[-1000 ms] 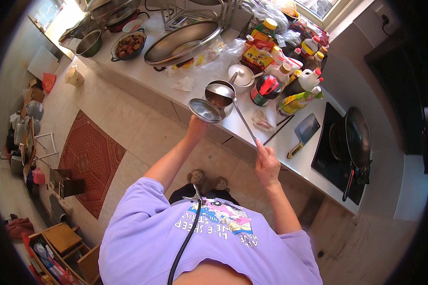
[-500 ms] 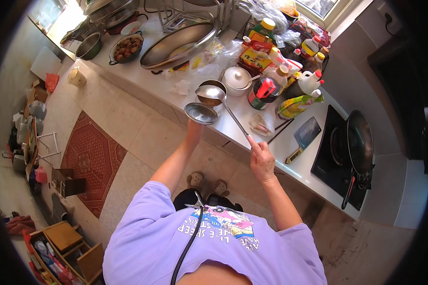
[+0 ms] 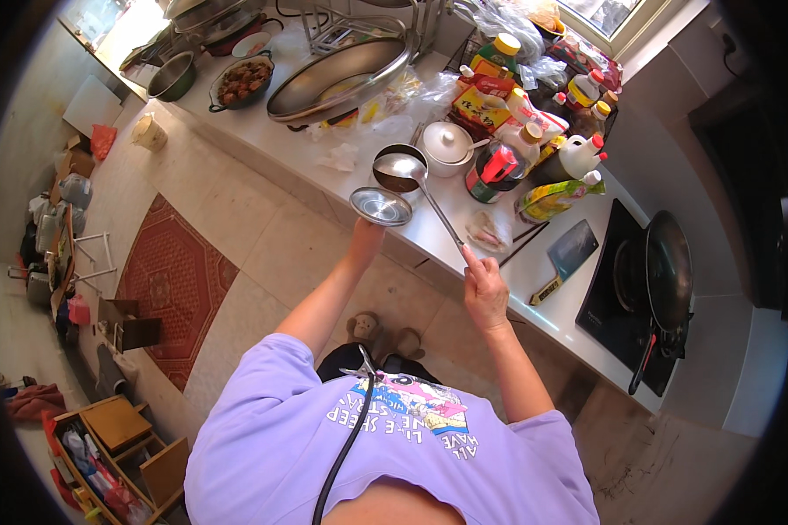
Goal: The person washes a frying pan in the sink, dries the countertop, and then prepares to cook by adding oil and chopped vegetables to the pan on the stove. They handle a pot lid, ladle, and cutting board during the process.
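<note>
Mid-frame, I see the right hand [image 3: 487,290] gripping a shiny metal ladle [image 3: 402,167], the left hand [image 3: 369,236] a round silvery lid [image 3: 381,206].

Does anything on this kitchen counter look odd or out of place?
The cleaver stands out: it lies beside the stove, its handle close to the front edge of the counter, where it might get bumped. No clear spill shows.

Ladle [image 3: 400,164], lid [image 3: 381,206]: shiny, smooth metal. Countertop [image 3: 284,147]: smooth, glossy. Shirt [image 3: 403,468]: matt cloth.
</note>
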`<state>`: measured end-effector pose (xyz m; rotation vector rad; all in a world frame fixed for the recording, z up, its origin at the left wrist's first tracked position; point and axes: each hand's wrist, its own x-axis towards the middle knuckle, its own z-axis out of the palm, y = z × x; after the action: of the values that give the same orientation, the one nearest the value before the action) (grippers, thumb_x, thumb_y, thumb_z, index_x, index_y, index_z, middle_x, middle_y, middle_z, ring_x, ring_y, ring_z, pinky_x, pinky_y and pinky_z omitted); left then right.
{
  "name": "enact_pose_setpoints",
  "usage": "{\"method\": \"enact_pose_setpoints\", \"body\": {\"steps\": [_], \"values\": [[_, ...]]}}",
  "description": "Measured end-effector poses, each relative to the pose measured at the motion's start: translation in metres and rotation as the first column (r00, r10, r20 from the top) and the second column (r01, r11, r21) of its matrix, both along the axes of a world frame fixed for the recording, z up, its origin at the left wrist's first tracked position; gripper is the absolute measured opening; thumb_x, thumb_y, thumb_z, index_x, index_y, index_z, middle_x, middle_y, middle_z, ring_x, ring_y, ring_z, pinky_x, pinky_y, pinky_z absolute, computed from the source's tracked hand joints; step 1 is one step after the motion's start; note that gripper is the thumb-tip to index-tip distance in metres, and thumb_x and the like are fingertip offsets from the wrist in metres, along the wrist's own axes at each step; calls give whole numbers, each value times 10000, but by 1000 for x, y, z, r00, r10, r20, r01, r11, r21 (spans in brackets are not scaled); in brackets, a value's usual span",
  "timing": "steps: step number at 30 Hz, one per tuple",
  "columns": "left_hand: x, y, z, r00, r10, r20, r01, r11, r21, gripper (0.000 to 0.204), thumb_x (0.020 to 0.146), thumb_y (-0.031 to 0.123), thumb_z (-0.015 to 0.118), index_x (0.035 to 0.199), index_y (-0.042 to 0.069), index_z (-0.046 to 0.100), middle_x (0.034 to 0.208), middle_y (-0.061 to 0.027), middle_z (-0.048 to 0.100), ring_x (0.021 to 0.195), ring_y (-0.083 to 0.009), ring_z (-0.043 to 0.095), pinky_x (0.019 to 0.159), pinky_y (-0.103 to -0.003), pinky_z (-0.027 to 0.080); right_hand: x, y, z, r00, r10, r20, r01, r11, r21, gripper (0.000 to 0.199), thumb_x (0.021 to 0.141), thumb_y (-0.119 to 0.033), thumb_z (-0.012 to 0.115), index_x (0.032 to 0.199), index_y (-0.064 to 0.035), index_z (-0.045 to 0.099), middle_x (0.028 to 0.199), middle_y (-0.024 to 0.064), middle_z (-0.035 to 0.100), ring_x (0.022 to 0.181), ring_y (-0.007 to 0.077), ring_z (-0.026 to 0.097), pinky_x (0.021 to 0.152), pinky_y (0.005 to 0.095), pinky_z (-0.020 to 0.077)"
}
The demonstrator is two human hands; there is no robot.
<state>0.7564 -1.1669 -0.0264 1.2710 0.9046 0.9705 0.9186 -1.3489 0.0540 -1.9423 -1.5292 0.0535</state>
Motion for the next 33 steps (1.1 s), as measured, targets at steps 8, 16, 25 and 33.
{"method": "enact_pose_setpoints", "body": {"steps": [8,16,25,33], "values": [[1,1,-4,999,34,-4,-34,999,0,248,832,209,526,955,-7,523,850,-60,591,833,-118,531,737,-255,400,1,7,2,859,-1,-512,3,1000,4,347,791,-72,543,1137,-87,518,855,112,566,718,219,557,665,269,438],[8,-1,13,984,-5,178,1,1000,21,197,858,148,500,996,8,489,840,-20,552,766,-82,498,711,-224,395,10,9,7,984,-1,-176,3,1000,11,361,764,-67,560,1115,-150,539,757,73,521,682,238,539,577,316,451],[6,-1,35,996,14,90,-6,996,-92,270,846,266,535,912,9,491,740,-5,520,690,-67,469,645,-202,383,37,17,19,993,98,64,-103,991,80,375,725,-64,590,1090,-143,552,833,65,549,761,242,560,606,330,464],[11,0,33,999,-14,31,16,997,-75,296,844,297,536,906,12,486,721,1,509,668,-56,449,616,-193,366,49,18,6,988,99,118,-110,990,90,362,730,-92,595,1088,-124,544,841,66,546,761,244,559,609,336,471]]}}
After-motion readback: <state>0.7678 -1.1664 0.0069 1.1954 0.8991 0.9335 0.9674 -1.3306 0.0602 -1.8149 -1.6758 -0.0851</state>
